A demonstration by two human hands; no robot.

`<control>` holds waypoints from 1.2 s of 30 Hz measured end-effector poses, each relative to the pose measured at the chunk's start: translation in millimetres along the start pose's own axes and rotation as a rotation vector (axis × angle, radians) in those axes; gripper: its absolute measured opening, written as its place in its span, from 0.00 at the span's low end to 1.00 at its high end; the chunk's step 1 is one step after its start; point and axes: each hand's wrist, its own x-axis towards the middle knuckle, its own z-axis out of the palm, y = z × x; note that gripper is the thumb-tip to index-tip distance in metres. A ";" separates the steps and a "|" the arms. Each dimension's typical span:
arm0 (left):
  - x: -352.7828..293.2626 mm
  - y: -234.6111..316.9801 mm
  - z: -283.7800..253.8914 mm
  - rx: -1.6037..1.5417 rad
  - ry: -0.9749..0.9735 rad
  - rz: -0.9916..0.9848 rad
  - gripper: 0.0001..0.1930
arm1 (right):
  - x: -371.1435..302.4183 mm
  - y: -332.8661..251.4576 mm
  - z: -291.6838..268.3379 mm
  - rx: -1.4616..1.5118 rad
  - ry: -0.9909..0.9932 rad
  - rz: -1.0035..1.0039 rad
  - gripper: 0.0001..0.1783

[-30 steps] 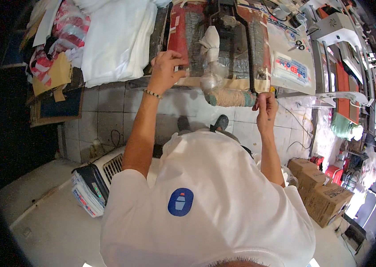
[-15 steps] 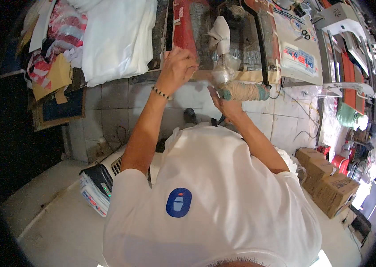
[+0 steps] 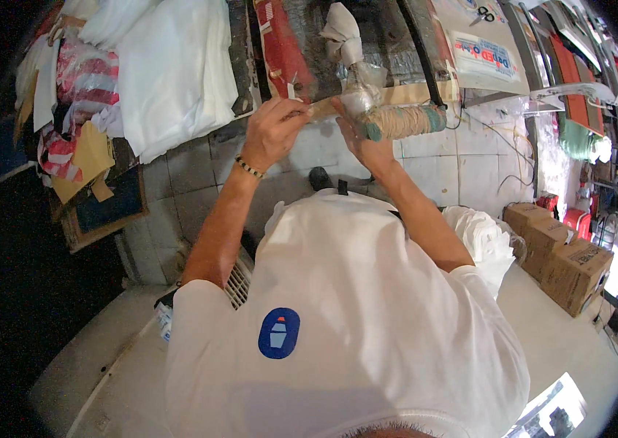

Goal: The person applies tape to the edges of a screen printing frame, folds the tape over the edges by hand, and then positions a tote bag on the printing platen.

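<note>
My left hand (image 3: 277, 131), a beaded bracelet at its wrist, is at the table's front edge beside a red strip (image 3: 282, 51) with small white pieces on it. Its fingertips are pinched together; what they hold, if anything, is too small to make out. My right hand (image 3: 369, 152) is just below the left end of a roller-like handle (image 3: 407, 123) wound with tan cord and green at its ends. Its fingers stretch up toward the table edge, partly hidden. Above the handle, a white cloth (image 3: 343, 33) is tied round a bar, with clear plastic (image 3: 360, 91) bunched below.
A stack of white sheets (image 3: 177, 73) lies to the left, beside pink-and-white striped material (image 3: 88, 80) and brown cardboard (image 3: 84, 160). A black bar (image 3: 420, 51) runs beside the cloth. Scissors (image 3: 483, 14) lie far right. Cardboard boxes (image 3: 572, 274) stand on the floor.
The view has shifted, and my body is closer to the table. My left hand has lowered to the table edge, its fingers pinched. My right fingers now reach further up beside the handle.
</note>
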 end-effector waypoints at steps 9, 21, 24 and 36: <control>-15.8 -11.1 -38.6 -0.439 0.018 -0.468 0.03 | 0.7 -7.0 -8.4 0.064 0.003 0.012 0.29; 9.7 -15.4 -8.8 -0.768 -0.178 -0.721 0.10 | -6.7 -9.5 10.7 0.490 -0.008 0.216 0.08; 19.7 -10.5 -9.4 -0.695 -0.241 -0.754 0.12 | -8.9 -19.2 5.5 0.700 0.030 0.316 0.09; 7.1 0.2 -14.1 -0.585 -0.261 -0.761 0.13 | 11.9 -68.0 -27.1 1.400 -0.181 0.778 0.17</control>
